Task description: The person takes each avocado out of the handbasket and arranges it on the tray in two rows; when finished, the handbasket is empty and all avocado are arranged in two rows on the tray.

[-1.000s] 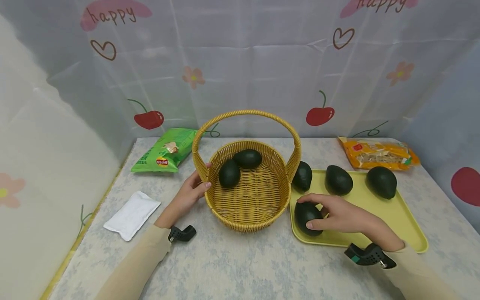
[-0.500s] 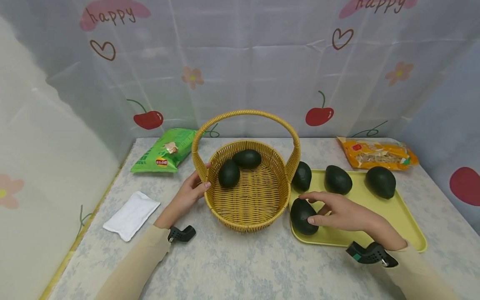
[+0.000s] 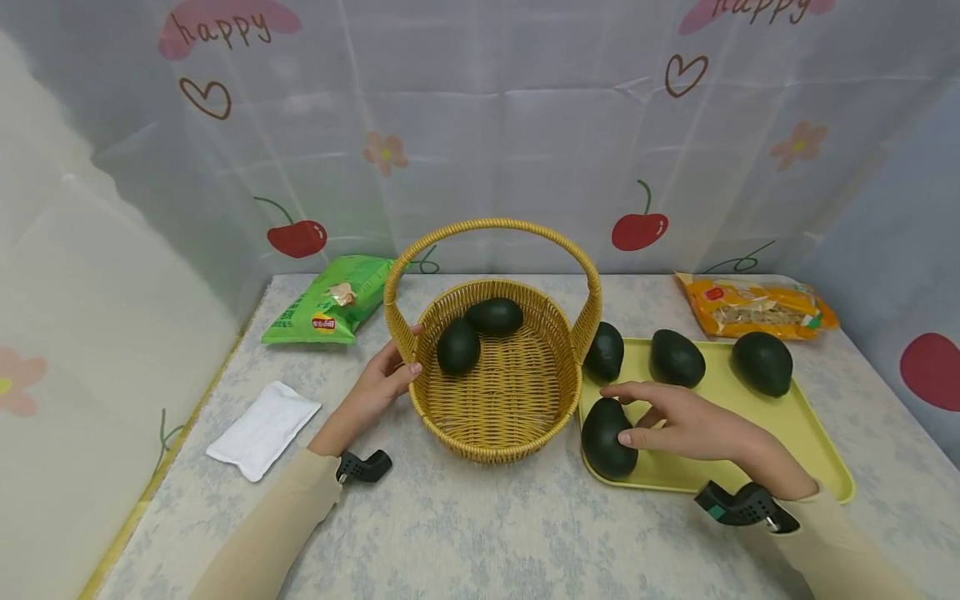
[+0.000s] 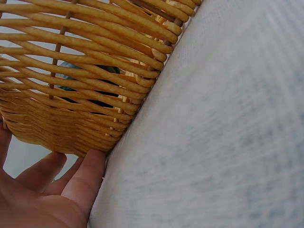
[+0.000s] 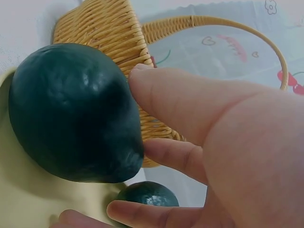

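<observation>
A yellow wicker basket (image 3: 491,417) with a tall hoop handle stands mid-table. Inside it lie two dark green avocados, one at the left (image 3: 458,347) and one at the back (image 3: 494,317). My left hand (image 3: 378,387) holds the basket's left side by the handle base; in the left wrist view its fingers lie against the woven wall. My right hand (image 3: 686,422) touches another dark avocado (image 3: 609,440) at the near-left corner of the yellow tray (image 3: 780,450). Its thumb is on the side, its index finger at the narrow end; the other fingers are spread.
Three more avocados lie along the tray's far side, the left one (image 3: 604,352) partly behind the basket handle. A green chip bag (image 3: 330,304) and a white packet (image 3: 264,431) lie at the left. An orange snack bag (image 3: 753,307) is at the back right.
The avocado by my right hand has shifted slightly left and turned, and that hand's fingers now sit less around it. My left hand and the basket stay put.
</observation>
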### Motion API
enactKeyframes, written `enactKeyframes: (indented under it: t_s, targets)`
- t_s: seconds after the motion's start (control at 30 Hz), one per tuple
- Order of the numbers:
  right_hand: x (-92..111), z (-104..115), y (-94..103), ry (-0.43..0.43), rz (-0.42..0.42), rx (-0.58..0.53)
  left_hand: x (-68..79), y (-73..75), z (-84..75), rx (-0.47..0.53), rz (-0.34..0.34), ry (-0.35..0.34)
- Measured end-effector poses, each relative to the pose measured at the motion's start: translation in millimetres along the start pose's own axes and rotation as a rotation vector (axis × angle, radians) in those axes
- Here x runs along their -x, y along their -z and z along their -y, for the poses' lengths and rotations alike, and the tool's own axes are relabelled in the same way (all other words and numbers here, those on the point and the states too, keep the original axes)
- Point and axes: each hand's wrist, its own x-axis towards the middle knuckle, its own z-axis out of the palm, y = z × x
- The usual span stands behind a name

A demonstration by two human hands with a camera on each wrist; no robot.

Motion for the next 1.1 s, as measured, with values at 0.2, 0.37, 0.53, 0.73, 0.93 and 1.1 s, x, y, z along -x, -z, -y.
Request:
enactKeyframes:
  t_s: [0.2, 0.37, 0.53, 0.73, 0.93, 1.1]
  targets:
    - [4, 2, 3.2, -0.013, -0.019, 0.003, -0.1, -0.1, -0.4, 0.001, 0.002, -0.001]
    - [7, 3, 6.4, 0.007, -0.043, 0.021, -0.2, 0.4, -0.2, -0.007, 0.002, -0.003]
    - [10, 6, 9.4, 0.007, -0.07, 0.034, 0.2, 0.8, -0.3, -0.012, 0.002, 0.006]
    - [11, 14, 12.8, 0.08, -0.125, 0.057, 1.5, -0.6, -1.7, -0.014, 0.004, 0.003]
    - [1, 32, 18.5, 0.195, -0.16, 0.09, 1.8, -0.8, -0.9, -0.031, -0.007, -0.006]
    - [-13, 53, 24.4, 0.179, -0.118, 0.147, 0.7, -0.7, -0.1, -0.007, 0.003, -0.009]
